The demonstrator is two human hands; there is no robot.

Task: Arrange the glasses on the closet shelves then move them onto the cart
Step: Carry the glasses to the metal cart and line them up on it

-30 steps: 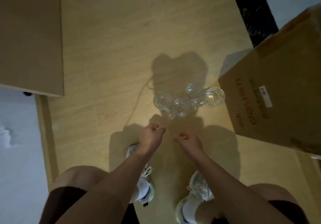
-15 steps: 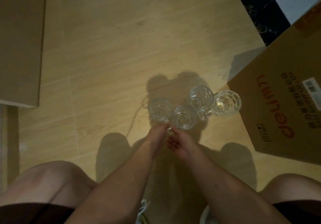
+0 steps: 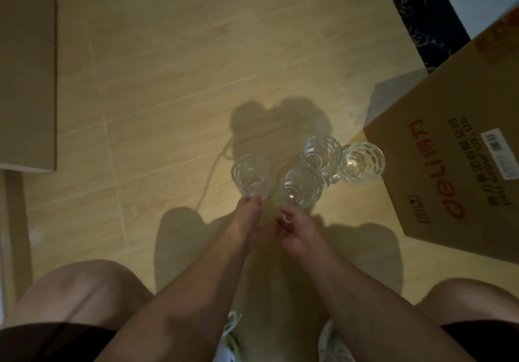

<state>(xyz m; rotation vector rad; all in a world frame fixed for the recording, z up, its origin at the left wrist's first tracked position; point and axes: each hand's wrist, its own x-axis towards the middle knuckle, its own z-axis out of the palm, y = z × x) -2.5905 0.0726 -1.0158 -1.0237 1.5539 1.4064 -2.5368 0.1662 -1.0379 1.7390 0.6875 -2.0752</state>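
Wooden plank floor [image 3: 168,86], dimly lit. Low in frame, bare knees and white shoes [image 3: 230,342]. At centre, left hand [image 3: 247,221] pinches the near rim of the leftmost glass mug [image 3: 250,174]; right hand [image 3: 295,231] grips the handle of the second mug [image 3: 302,186]. Behind, right of centre, two more mugs [image 3: 321,150] touch, all four empty. Cardboard box [image 3: 449,165] stands at the right, just beside them; a brown panel [image 3: 26,66] at upper left.

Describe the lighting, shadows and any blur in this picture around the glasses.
Head view: dim, warm light; the person's shadow falls across the wooden floor over the glass mugs; bright glints on the rightmost mug; cardboard box print slightly soft; wide-angle bending at the edges.
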